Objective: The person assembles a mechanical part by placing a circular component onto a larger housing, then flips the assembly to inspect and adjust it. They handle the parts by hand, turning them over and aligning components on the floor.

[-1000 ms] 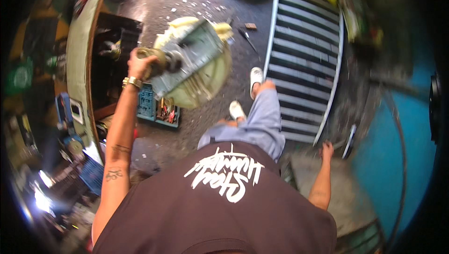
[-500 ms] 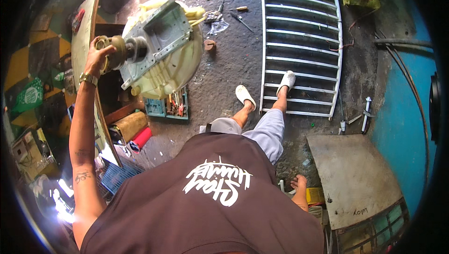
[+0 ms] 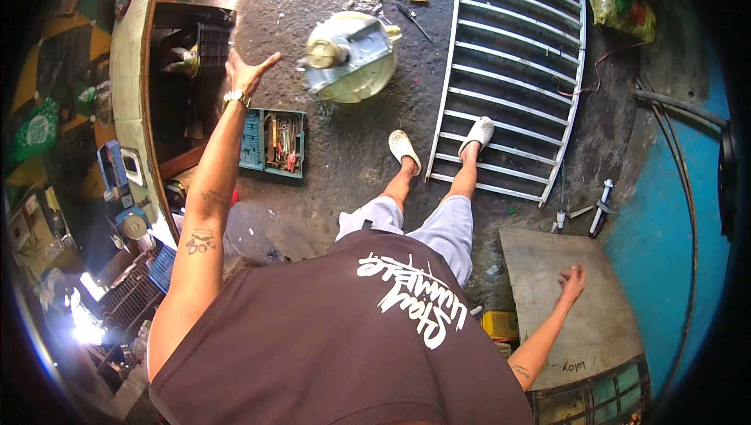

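My left hand [image 3: 249,73] is stretched out in front of me at arm's length, fingers spread, holding nothing; a watch sits on its wrist. Just right of it, apart from the hand, is a blurred grey metal gearbox on a pale yellow round disc [image 3: 350,56], over the dark concrete floor; I cannot tell whether it is in the air or on the ground. My right hand [image 3: 571,280] hangs low at my right side, fingers loosely apart, holding nothing, above a grey board [image 3: 594,331].
A white metal grille [image 3: 508,73] lies on the floor under my right foot. An open teal toolbox [image 3: 272,142] sits near a workbench [image 3: 129,73] on the left. Screwdrivers [image 3: 411,10] lie beyond the disc. A green sack [image 3: 618,3] and a blue wall [image 3: 665,245] are on the right.
My left hand has let go of the gearbox and disc, which now sits to its right, blurred. The hand has opened. My right arm swung out to the side.
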The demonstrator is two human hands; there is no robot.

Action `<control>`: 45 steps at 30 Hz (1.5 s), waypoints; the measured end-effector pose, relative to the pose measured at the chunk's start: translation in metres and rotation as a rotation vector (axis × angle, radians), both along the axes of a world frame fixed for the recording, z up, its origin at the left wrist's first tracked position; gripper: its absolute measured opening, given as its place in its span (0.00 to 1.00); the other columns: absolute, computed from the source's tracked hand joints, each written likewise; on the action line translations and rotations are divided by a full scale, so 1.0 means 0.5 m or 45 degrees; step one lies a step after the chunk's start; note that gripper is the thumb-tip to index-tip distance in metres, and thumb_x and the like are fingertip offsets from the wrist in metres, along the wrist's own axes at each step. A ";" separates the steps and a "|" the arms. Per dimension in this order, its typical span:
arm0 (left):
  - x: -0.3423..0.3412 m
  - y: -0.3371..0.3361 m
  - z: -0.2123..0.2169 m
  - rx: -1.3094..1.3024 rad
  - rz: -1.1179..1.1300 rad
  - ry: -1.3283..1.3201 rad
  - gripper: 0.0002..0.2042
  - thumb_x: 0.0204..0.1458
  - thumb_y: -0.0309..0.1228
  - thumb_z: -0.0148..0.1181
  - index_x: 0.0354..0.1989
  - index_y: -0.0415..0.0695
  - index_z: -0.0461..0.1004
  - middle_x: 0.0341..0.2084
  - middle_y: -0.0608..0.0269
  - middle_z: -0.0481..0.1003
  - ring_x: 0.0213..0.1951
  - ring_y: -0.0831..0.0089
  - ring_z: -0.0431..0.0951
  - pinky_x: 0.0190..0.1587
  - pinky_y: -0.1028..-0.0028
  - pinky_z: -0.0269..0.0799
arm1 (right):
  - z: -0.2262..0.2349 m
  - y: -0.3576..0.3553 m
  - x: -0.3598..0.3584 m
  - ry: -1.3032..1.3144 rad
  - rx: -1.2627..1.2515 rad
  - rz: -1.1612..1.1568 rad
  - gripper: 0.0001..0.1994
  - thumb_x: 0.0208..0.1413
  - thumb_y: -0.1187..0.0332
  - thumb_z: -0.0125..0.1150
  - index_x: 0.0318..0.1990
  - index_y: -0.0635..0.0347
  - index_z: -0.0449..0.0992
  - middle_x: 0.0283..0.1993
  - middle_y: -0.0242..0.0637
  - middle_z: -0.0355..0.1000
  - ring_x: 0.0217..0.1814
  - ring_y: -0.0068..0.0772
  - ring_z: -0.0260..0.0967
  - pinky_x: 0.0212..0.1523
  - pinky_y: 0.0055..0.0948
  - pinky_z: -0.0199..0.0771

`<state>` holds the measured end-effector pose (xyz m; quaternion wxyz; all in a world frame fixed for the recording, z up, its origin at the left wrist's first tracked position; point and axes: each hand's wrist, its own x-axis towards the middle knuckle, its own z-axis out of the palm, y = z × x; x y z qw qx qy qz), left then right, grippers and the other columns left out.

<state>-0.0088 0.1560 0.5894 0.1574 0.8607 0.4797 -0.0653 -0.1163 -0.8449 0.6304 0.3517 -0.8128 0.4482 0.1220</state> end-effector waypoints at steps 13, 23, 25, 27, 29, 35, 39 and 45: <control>-0.408 0.130 0.086 -0.113 0.222 -0.130 0.65 0.36 0.77 0.67 0.75 0.35 0.57 0.73 0.26 0.52 0.77 0.43 0.47 0.77 0.54 0.46 | -0.119 0.106 0.196 0.076 0.064 0.416 0.19 0.64 0.69 0.59 0.62 0.59 0.75 0.43 0.35 0.76 0.27 0.24 0.74 0.21 0.25 0.73; -0.854 -0.002 -0.069 -0.441 0.539 0.322 0.59 0.41 0.80 0.57 0.64 0.30 0.71 0.63 0.33 0.70 0.68 0.47 0.69 0.70 0.57 0.61 | -0.094 0.214 0.197 0.068 0.175 0.510 0.20 0.64 0.68 0.59 0.62 0.60 0.74 0.53 0.42 0.78 0.28 0.28 0.77 0.19 0.28 0.73; -0.897 -0.046 -0.082 -0.556 0.583 0.393 0.56 0.44 0.78 0.57 0.62 0.30 0.73 0.63 0.34 0.71 0.68 0.47 0.69 0.70 0.58 0.62 | -0.101 0.216 0.204 0.079 0.143 0.479 0.20 0.64 0.68 0.59 0.62 0.61 0.74 0.54 0.43 0.77 0.28 0.29 0.77 0.19 0.27 0.74; -0.921 -0.092 -0.097 -0.631 0.691 0.369 0.53 0.47 0.75 0.60 0.62 0.30 0.74 0.62 0.36 0.72 0.68 0.48 0.70 0.70 0.58 0.62 | -0.106 0.223 0.214 0.064 0.205 0.525 0.19 0.63 0.68 0.60 0.61 0.58 0.74 0.52 0.42 0.77 0.27 0.32 0.78 0.18 0.30 0.75; -0.932 -0.133 -0.117 -0.712 0.839 0.304 0.49 0.48 0.70 0.64 0.61 0.31 0.75 0.61 0.37 0.74 0.66 0.49 0.71 0.69 0.58 0.63 | -0.100 0.240 0.226 0.106 0.154 0.441 0.18 0.63 0.68 0.60 0.60 0.53 0.74 0.51 0.40 0.76 0.25 0.34 0.78 0.17 0.33 0.76; -0.938 -0.213 -0.215 -0.901 0.954 0.158 0.45 0.52 0.68 0.62 0.59 0.32 0.77 0.60 0.37 0.75 0.65 0.48 0.73 0.67 0.58 0.65 | -0.018 0.344 0.276 0.143 0.106 0.568 0.20 0.61 0.68 0.61 0.61 0.52 0.74 0.53 0.40 0.76 0.29 0.36 0.79 0.23 0.37 0.80; -0.933 -0.267 -0.284 -0.973 0.976 0.082 0.41 0.55 0.66 0.59 0.54 0.33 0.80 0.56 0.37 0.77 0.62 0.46 0.74 0.65 0.57 0.66 | 0.059 0.408 0.322 0.131 0.135 0.691 0.21 0.62 0.67 0.61 0.63 0.54 0.73 0.54 0.41 0.76 0.31 0.37 0.80 0.24 0.34 0.79; -0.892 -0.388 -0.312 -1.063 1.199 -0.104 0.35 0.57 0.59 0.63 0.57 0.36 0.79 0.58 0.44 0.78 0.60 0.49 0.77 0.61 0.54 0.70 | 0.159 0.491 0.432 0.219 -0.030 0.844 0.21 0.63 0.66 0.59 0.64 0.54 0.73 0.55 0.40 0.77 0.35 0.36 0.81 0.33 0.37 0.81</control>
